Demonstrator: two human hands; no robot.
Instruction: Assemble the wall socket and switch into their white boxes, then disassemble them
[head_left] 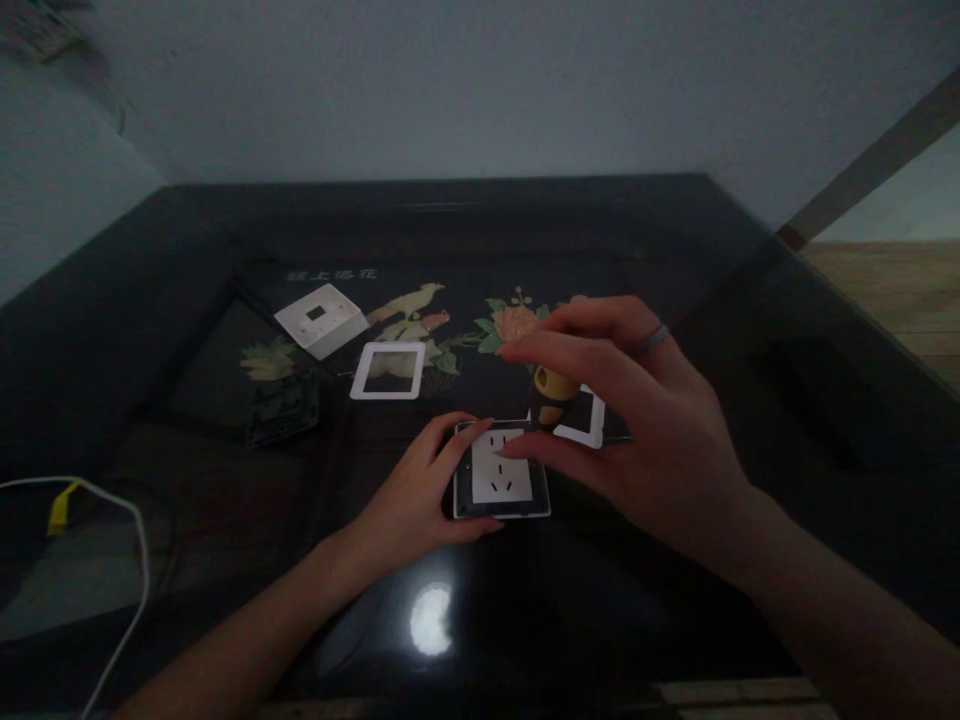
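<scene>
My left hand (pixel 435 485) grips a white wall socket (pixel 501 470) from its left side, fingers over the top edge and thumb along the bottom one. The socket lies face up, with a dark border around its slotted white face. Over its right side, my right hand (pixel 637 420) is curled around a yellow-and-black screwdriver (pixel 553 395). The thumb and index fingertips are spread apart, with the handle between them and the palm. Its lower end points down toward the socket's right edge; the tip is too dark to make out.
Behind the right hand lies a white frame (pixel 598 420), partly hidden. Another white frame (pixel 358 385), a white mounting box (pixel 341 337) and a black plastic part (pixel 285 410) lie farther left on the glossy dark table (pixel 420 220). A white cable (pixel 142 560) with a yellow tag curves at left.
</scene>
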